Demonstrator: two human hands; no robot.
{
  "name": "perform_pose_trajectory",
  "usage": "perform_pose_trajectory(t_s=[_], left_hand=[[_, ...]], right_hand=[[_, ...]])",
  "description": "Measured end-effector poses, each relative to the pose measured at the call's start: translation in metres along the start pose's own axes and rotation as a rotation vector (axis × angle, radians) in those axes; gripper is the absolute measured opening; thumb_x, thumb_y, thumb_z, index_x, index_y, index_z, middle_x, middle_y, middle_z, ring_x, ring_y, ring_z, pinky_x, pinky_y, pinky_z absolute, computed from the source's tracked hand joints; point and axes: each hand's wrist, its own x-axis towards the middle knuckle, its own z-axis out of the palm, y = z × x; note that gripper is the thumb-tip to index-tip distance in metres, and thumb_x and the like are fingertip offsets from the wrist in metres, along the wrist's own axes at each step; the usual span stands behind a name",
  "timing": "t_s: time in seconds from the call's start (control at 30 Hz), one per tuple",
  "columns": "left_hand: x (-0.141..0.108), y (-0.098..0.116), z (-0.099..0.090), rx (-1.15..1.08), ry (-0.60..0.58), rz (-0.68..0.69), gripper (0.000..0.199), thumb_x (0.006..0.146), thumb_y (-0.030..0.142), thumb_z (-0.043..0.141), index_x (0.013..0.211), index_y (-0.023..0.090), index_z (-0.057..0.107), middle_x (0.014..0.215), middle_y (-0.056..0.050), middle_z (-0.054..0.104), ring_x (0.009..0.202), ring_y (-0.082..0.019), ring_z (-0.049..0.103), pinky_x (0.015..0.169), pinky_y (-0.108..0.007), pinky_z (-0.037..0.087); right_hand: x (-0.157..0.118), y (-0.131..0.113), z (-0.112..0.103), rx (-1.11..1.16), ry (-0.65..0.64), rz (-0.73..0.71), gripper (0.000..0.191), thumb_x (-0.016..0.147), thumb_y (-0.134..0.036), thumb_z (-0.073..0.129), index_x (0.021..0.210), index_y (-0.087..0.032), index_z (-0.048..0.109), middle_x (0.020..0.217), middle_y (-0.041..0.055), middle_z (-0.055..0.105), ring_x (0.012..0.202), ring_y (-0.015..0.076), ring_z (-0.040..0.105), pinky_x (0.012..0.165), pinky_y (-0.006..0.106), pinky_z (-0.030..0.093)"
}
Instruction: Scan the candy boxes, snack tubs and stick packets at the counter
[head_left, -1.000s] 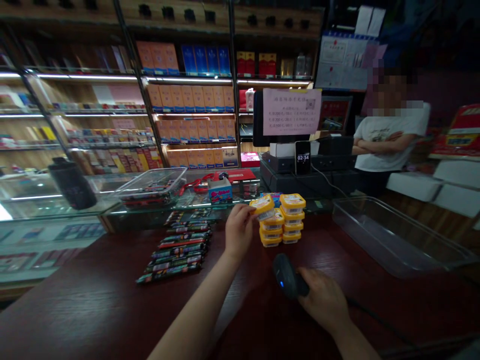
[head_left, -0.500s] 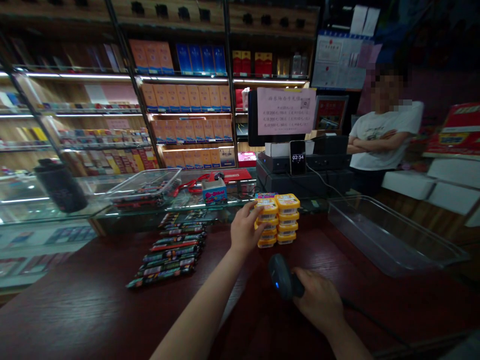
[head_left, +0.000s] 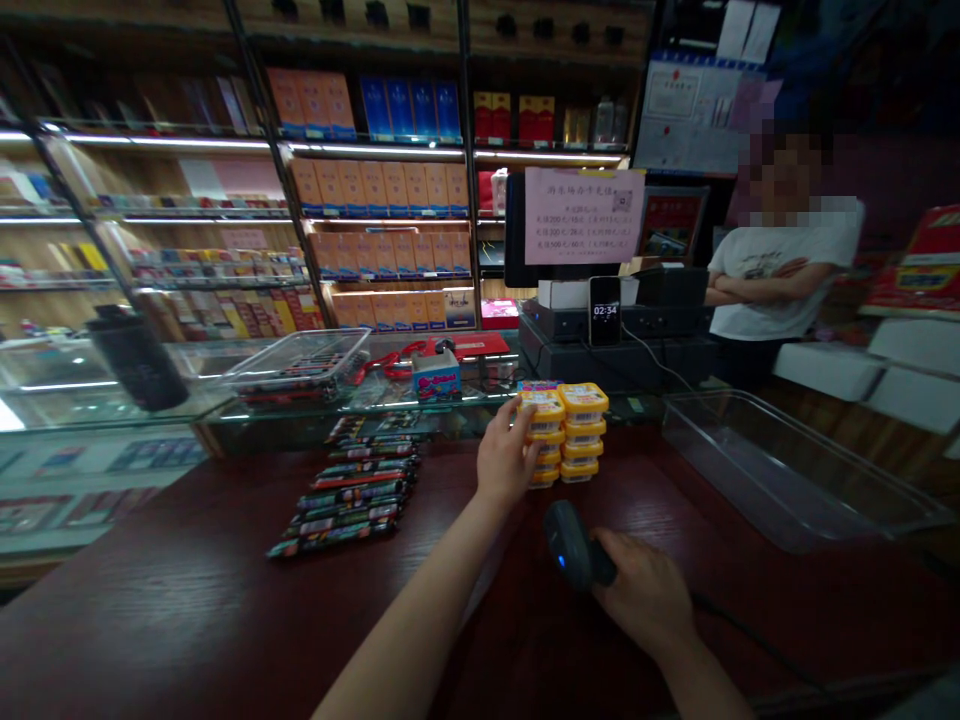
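Note:
Two neighbouring stacks of yellow-lidded small tubs (head_left: 583, 432) stand on the dark red counter (head_left: 225, 600). My left hand (head_left: 506, 455) is at the left side of the left stack (head_left: 545, 440), fingers and thumb apart, the fingertips at the upper tubs. Whether they press on a tub is hard to tell. Lower and to the right, my right hand (head_left: 649, 590) is wrapped round the handle of a dark barcode scanner (head_left: 568, 547). A blue light glows on the scanner, and its head is tilted toward the tubs. Its cable runs off to the lower right.
A row of dark, thin packets (head_left: 349, 490) lies to the left. At right sits a clear plastic bin (head_left: 750, 480). Behind the tubs are a phone (head_left: 604, 310) and a monitor with a pink notice (head_left: 583, 215). A person (head_left: 780, 270) stands with folded arms beyond the bin.
The view has shifted a little, so everything sits slightly further right. My left hand is marginally closer to the left stack. My right hand keeps hold of the scanner.

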Motion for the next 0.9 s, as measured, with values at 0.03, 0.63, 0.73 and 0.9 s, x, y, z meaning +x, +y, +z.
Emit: perform_pose_trajectory(t_s=[0.03, 0.63, 0.73, 0.9], left_hand=[[-0.003, -0.001, -0.001, -0.006, -0.010, 0.013, 0.056, 0.080, 0.019, 0.060, 0.132, 0.026, 0.041, 0.140, -0.009, 0.040, 0.127, -0.026, 0.042, 0.104, -0.043, 0.039], [-0.129, -0.105, -0.119, 0.239, -0.149, -0.170, 0.040, 0.084, 0.018, 0.051, 0.124, 0.021, 0.049, 0.124, -0.009, 0.051, 0.117, -0.023, 0.046, 0.102, -0.043, 0.038], [-0.150, -0.123, -0.151, 0.317, -0.132, -0.249, 0.033, 0.083, 0.018, 0.050, 0.116, 0.021, 0.056, 0.114, -0.008, 0.057, 0.109, -0.024, 0.050, 0.097, -0.042, 0.041], [-0.178, -0.148, -0.187, 0.453, -0.118, -0.388, 0.025, 0.083, 0.013, 0.044, 0.096, 0.021, 0.065, 0.096, -0.007, 0.062, 0.095, -0.023, 0.053, 0.087, -0.038, 0.043]], right_hand=[[-0.001, 0.000, 0.000, 0.002, 0.010, -0.014, 0.026, 0.073, -0.016, 0.053, 0.096, -0.024, 0.064, 0.090, 0.0009, 0.071, 0.083, 0.0182, 0.065, 0.070, 0.028, 0.041], [-0.022, 0.004, 0.005, -0.117, 0.075, -0.043, 0.032, 0.084, -0.034, 0.039, 0.104, -0.024, 0.061, 0.097, 0.0056, 0.071, 0.082, 0.0245, 0.067, 0.067, 0.035, 0.046], [-0.023, 0.003, 0.005, -0.107, 0.087, -0.044, 0.033, 0.084, -0.037, 0.038, 0.103, -0.024, 0.062, 0.095, 0.0059, 0.071, 0.081, 0.0254, 0.067, 0.066, 0.036, 0.047], [-0.025, 0.005, 0.008, -0.134, 0.113, -0.041, 0.034, 0.085, -0.041, 0.038, 0.104, -0.026, 0.062, 0.096, 0.0047, 0.072, 0.081, 0.0252, 0.068, 0.065, 0.035, 0.047]])
